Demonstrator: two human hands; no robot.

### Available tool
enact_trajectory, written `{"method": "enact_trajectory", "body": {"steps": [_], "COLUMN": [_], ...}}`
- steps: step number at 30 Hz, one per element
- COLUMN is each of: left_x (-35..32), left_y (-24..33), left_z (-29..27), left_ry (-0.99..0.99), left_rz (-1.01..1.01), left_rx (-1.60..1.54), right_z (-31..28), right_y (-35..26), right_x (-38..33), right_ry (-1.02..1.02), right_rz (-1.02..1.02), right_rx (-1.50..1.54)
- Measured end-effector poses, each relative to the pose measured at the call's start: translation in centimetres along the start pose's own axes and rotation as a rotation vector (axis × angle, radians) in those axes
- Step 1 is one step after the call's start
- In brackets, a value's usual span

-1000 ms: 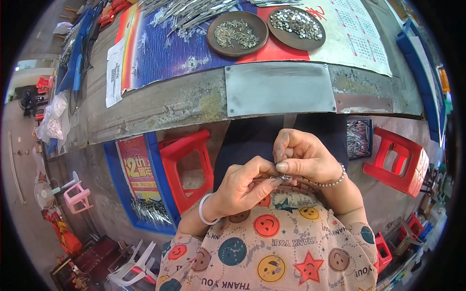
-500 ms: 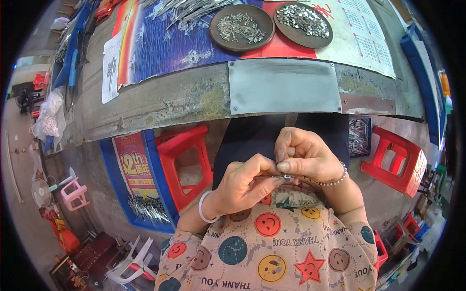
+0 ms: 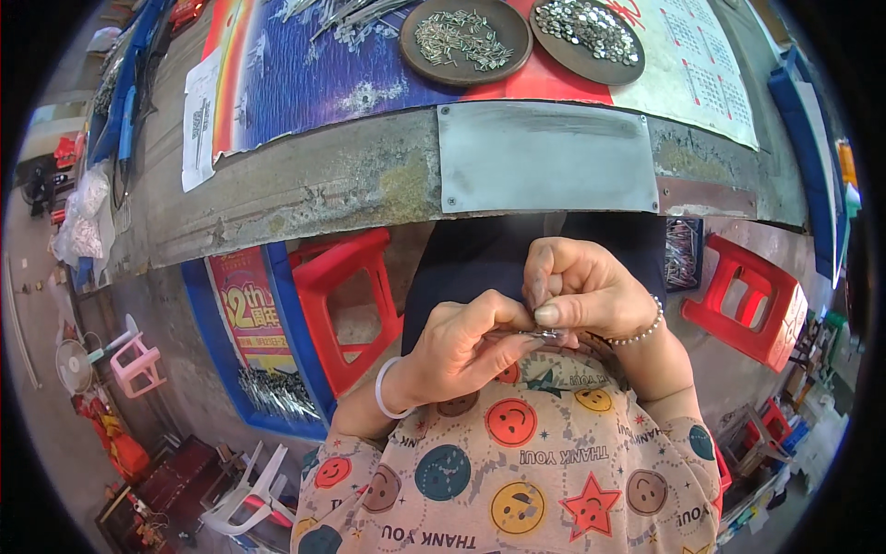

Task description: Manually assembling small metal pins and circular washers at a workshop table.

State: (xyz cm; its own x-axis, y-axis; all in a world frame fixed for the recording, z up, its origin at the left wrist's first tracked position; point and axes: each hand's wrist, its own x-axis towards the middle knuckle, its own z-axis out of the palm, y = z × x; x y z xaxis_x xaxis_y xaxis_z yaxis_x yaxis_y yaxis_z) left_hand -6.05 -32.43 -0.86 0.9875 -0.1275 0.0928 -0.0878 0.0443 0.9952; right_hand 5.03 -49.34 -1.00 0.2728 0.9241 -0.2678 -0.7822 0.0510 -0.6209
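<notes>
Just above my lap, my left hand (image 3: 466, 346) is closed, pinching a small shiny metal piece (image 3: 548, 333) between thumb and fingers. My right hand (image 3: 595, 291) meets it there, its fingers curled and its thumb pressed down at the metal piece. Whether the right fingers hold a separate tiny part is hidden. Beyond the hands, on the bench, one brown round dish (image 3: 441, 78) carries many short metal pins (image 3: 461, 42). A second brown dish (image 3: 604, 79) beside it carries small silvery discs (image 3: 591, 35).
A grey metal plate (image 3: 549, 157) is screwed to the bench's near edge. Long metal strips (image 3: 346, 17) lie on the poster at the back. Below the bench are a blue tray (image 3: 297, 323) with metal parts, a red stool (image 3: 318, 286) at left and another red stool (image 3: 780, 314) at right.
The head view has shifted slightly, so the bench sits a little higher. Both hands keep their grip close together; the right thumb has moved slightly at the metal piece.
</notes>
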Motion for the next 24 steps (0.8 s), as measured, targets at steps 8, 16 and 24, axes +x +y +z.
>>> {"method": "enact_trajectory", "body": {"steps": [8, 16, 24], "left_x": [0.4, -0.1, -0.2], "left_y": [0.0, -0.6, -0.7], "left_z": [-0.7, -0.8, -0.6], "left_ry": [0.016, 0.045, 0.051], "left_rz": [0.063, 0.078, 0.074], "left_rx": [0.084, 0.105, 0.096], "right_z": [0.2, 0.2, 0.2], "right_y": [0.0, 0.1, 0.2], "right_x": [0.9, 1.2, 1.2], "right_ry": [0.031, 0.045, 0.04], "right_rz": [0.005, 0.002, -0.01], "right_rx": [0.049, -0.004, -0.03]}}
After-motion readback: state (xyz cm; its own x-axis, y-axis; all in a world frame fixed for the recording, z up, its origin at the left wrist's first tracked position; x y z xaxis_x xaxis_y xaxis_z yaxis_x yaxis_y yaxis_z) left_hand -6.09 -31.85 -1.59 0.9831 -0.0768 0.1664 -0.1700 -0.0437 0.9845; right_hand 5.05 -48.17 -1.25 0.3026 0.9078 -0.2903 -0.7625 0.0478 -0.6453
